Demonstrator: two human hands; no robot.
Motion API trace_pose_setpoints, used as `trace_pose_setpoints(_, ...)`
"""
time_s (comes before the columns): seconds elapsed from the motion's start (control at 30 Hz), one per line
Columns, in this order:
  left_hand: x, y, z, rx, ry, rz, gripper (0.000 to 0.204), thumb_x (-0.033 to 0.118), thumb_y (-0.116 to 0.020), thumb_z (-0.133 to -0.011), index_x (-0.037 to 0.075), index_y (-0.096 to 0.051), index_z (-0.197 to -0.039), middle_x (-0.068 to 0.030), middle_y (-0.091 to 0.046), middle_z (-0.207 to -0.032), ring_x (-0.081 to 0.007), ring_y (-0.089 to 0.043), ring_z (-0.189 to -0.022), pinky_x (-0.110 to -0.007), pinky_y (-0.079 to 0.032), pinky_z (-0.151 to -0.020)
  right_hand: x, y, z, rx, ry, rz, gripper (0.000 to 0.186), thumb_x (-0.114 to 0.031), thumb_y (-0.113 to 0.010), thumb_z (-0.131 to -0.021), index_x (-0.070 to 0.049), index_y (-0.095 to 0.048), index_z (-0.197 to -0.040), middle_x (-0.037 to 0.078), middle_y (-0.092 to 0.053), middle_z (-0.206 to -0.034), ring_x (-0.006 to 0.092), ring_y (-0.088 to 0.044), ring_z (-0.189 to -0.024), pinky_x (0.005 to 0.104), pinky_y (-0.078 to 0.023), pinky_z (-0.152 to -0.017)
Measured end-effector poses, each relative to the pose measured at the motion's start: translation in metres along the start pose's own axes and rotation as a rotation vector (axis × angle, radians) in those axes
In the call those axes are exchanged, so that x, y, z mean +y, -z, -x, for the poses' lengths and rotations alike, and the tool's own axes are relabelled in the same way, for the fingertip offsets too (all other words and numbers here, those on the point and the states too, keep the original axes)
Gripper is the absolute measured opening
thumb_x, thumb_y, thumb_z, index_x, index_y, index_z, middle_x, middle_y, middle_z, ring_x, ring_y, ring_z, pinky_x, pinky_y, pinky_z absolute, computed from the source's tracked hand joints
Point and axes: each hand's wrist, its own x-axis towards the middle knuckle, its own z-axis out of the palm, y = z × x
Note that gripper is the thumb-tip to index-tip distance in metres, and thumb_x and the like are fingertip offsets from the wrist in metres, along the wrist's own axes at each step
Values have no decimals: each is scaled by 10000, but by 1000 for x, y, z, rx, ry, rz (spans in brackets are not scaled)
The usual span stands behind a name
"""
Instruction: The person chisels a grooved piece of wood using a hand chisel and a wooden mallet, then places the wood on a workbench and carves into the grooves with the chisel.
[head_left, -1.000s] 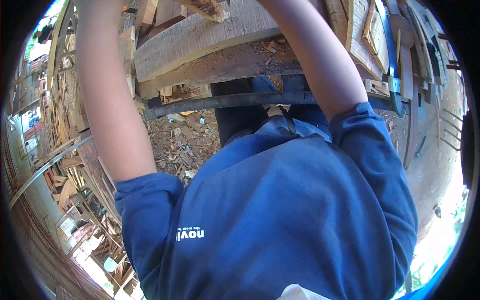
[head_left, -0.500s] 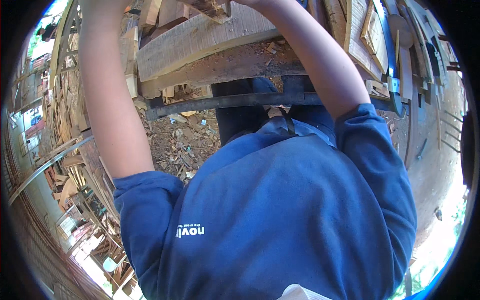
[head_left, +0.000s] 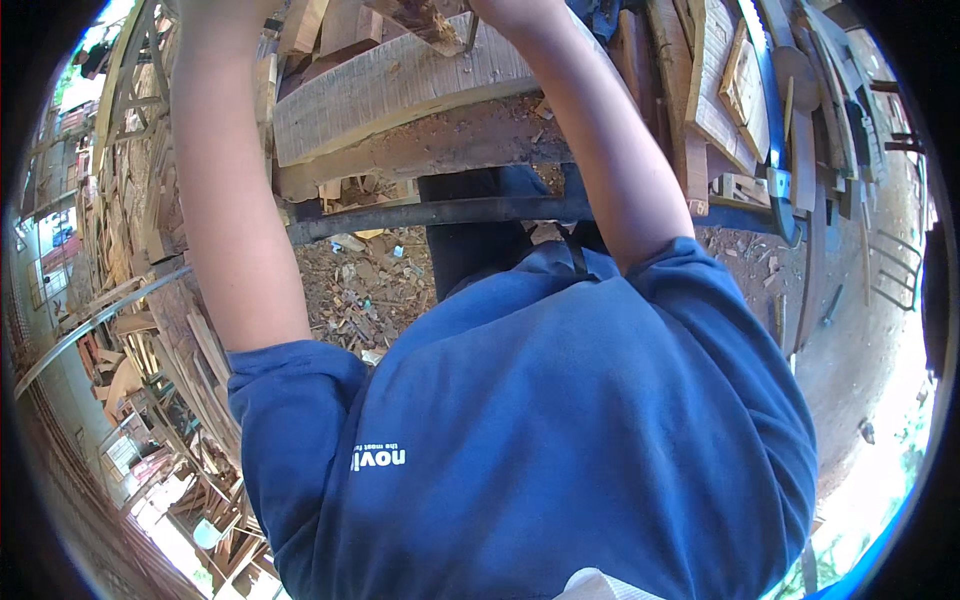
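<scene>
Right hand (head_left: 515, 10) is cut by the upper edge; whether its fingers grasp or are released cannot be told; rough-ended wood piece (head_left: 420, 22) lies just left of them; pale plank (head_left: 400, 90) extends below and left of them; left hand is out of frame, finger state undeterminable.
</scene>
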Motion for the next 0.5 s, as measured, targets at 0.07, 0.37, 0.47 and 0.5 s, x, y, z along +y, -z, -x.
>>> trace_pose_setpoints(0.07, 11, -1, -4, -12, 38, -101, 341, 169, -574, -904, 59, -448, -607, 17, -430, -540, -81, -354, -510, -288, -289, -487, -2, -3, -2, -20, -32, 0, 115, -31, -649, -740, -59, -538, -756, -47, -490, -651, 60, -471, -617, 281, -386, -555)
trace_pose_setpoints(0.37, 20, -2, -5, 1, 82, -88, 356, 154, -573, -889, 59, -426, -578, 21, -405, -515, -77, -350, -507, -288, -284, -483, -36, 14, -33, 30, 12, -20, 161, 23, -619, -767, -81, -532, -681, -30, -536, -593, 74, -513, -501, 267, -397, -473)
trace_pose_setpoints(0.47, 17, -4, -10, -10, 39, -166, 361, 156, -573, -891, 60, -422, -577, 19, -408, -518, -78, -351, -508, -292, -285, -482, -9, 0, -11, 157, -101, -52, 139, 8, -638, -751, -78, -534, -717, -53, -524, -630, 58, -499, -574, 260, -398, -522)
trace_pose_setpoints(0.5, 17, -4, -11, -9, 39, -166, 361, 156, -573, -891, 60, -422, -577, 19, -408, -518, -78, -351, -508, -292, -285, -482, -6, 1, -9, 156, -100, -53, 139, 8, -638, -751, -78, -534, -717, -53, -524, -630, 58, -499, -574, 260, -398, -522)
